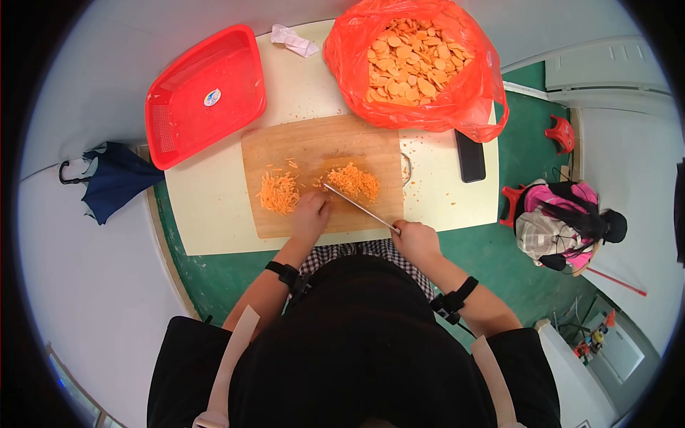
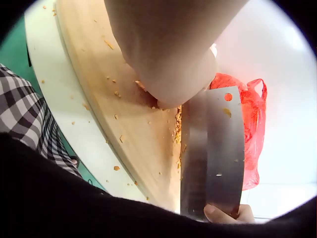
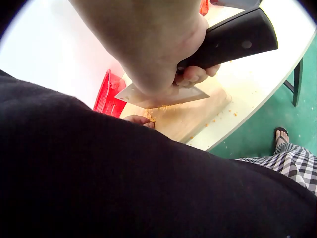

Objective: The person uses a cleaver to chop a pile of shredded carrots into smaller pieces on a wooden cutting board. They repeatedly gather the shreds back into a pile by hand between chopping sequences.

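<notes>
My right hand (image 1: 417, 241) grips the black handle (image 3: 237, 39) of a cleaver (image 2: 225, 153), a wide blade with a hole in its corner. The blade stands edge-down on the wooden cutting board (image 1: 314, 135), slanting toward my left hand. Bunched on the board at the blade's far end, my left hand (image 1: 312, 214) holds carrot pieces, mostly hidden under its bent fingers (image 3: 138, 120). Carrot shreds (image 1: 354, 181) lie in a pile along the blade's right side. Another heap of longer carrot strips (image 1: 279, 192) sits left of my left hand.
Behind the board stands a red plastic bag (image 1: 349, 71) full of round carrot slices (image 1: 414, 64). A red basket (image 1: 242, 100) overlaps the board's back left. A phone (image 1: 470, 155) and crumpled paper (image 1: 294, 41) lie on the table (image 1: 214, 228). Another person (image 1: 560, 221) sits at the right.
</notes>
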A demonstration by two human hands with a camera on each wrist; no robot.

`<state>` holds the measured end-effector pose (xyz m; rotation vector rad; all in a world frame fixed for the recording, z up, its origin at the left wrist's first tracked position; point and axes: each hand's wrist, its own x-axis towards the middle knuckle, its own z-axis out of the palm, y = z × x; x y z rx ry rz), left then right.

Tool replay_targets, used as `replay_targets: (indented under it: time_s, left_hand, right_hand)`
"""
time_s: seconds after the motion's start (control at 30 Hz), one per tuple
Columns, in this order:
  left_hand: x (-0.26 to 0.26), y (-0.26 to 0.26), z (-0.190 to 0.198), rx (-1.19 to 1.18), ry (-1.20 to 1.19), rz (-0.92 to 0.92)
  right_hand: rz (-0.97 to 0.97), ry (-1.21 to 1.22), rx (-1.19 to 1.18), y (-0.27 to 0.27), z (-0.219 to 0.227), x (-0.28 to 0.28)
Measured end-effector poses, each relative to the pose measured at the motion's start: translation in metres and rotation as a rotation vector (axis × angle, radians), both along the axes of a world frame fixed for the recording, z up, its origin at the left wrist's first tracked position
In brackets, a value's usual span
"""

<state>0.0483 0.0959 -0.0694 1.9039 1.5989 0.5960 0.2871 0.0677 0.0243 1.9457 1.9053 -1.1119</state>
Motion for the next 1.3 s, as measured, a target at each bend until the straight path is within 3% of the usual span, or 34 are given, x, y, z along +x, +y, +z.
replay_targets:
  time_s: [0.53,0.83,1.07,1.17,1.23,1.3]
  left_hand:
    - [0.001,0.004,-0.004,0.090,0.063,0.034]
    - [0.004,0.004,-0.006,0.084,0.098,0.062]
    - [0.004,0.007,0.006,0.034,0.126,0.095]
    - [0.001,0.007,0.007,-0.032,0.034,0.110]
    - [-0.001,0.006,0.002,0.095,-0.037,0.095]
    - [-0.005,0.005,-0.003,0.077,-0.026,0.098]
  right_hand:
    - [0.094,0.012,0.040,-0.001,-0.006,-0.014]
    - [0.130,0.013,0.030,0.014,-0.030,-0.030]
    - [0.113,0.004,0.045,0.005,-0.020,-0.008]
    - [0.090,0.008,0.036,0.004,-0.016,0.001]
    - [0.048,-0.021,0.054,0.002,-0.015,0.005]
    - [0.037,-0.025,0.075,0.003,-0.016,0.008]
